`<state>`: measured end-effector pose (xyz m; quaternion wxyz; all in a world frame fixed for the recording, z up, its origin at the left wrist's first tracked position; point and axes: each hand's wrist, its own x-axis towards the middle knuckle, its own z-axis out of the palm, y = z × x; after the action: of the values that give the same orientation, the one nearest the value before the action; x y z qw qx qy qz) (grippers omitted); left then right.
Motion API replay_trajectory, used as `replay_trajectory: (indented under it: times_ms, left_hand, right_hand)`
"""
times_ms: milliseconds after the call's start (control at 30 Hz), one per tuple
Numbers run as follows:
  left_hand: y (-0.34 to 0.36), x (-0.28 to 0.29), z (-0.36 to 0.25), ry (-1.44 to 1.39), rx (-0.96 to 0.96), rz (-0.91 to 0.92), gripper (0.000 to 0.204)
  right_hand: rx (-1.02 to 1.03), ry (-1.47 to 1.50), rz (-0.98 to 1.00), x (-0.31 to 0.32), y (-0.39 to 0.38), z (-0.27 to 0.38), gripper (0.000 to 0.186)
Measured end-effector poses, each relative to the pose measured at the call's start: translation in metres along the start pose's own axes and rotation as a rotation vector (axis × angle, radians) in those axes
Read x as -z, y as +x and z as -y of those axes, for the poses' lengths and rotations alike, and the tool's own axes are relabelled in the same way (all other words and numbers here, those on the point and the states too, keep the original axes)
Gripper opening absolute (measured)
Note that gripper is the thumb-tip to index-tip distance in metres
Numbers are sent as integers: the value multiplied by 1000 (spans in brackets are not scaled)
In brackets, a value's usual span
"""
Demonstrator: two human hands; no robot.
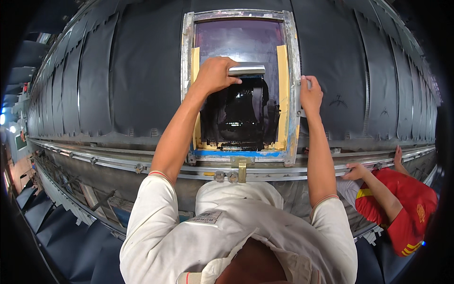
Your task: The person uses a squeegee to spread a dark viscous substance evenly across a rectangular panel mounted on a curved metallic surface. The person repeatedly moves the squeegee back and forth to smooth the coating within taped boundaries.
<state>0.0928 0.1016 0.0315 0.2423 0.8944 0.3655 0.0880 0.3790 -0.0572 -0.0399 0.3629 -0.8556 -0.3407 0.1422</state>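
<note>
A screen-printing frame (291,85) with worn metal rails lies in front of me on dark sheet material. Its purple mesh (236,38) shows at the far end, and glossy black ink (236,109) covers the nearer part. My left hand (217,75) is closed around one end of a metal squeegee (248,70), which lies crosswise at the far edge of the ink. Beside the frame's right rail, my right hand (311,94) is closed, its curled fingers gripping the edge. The squeegee's blade is mostly hidden under its holder.
Yellow tape (283,71) lines the mesh, with blue tape (236,153) along the near rail. Between me and the frame runs a metal rail (118,160) with bolts and a brass-coloured bracket (242,170). Dark sheets (146,71) extend both ways. A co-worker in a red shirt (402,208) stands at right.
</note>
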Motion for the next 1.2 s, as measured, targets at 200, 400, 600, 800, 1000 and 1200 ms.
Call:
replay_trajectory:
  times_ms: [200,400,600,800,1000,1200]
  left_hand:
    - [-73,-13,-27,14,-270,-272,55]
    - [-200,17,-47,16,-175,-285,61]
    - [-226,72,67,39,-79,-315,41]
    - [-200,94,89,75,-47,-250,24]
    - [-179,52,57,36,-18,-200,15]
    - [-163,20,-8,52,-40,34,15]
  right_hand:
    - [-93,60,13,45,22,61,30]
    - [-101,227,26,38,-8,102,27]
    - [4,263,19,-65,-67,160,28]
    - [-10,299,56,-93,-50,168,32]
    - [-67,253,47,-73,-37,117,33]
    - [-44,168,69,-20,-31,39,31]
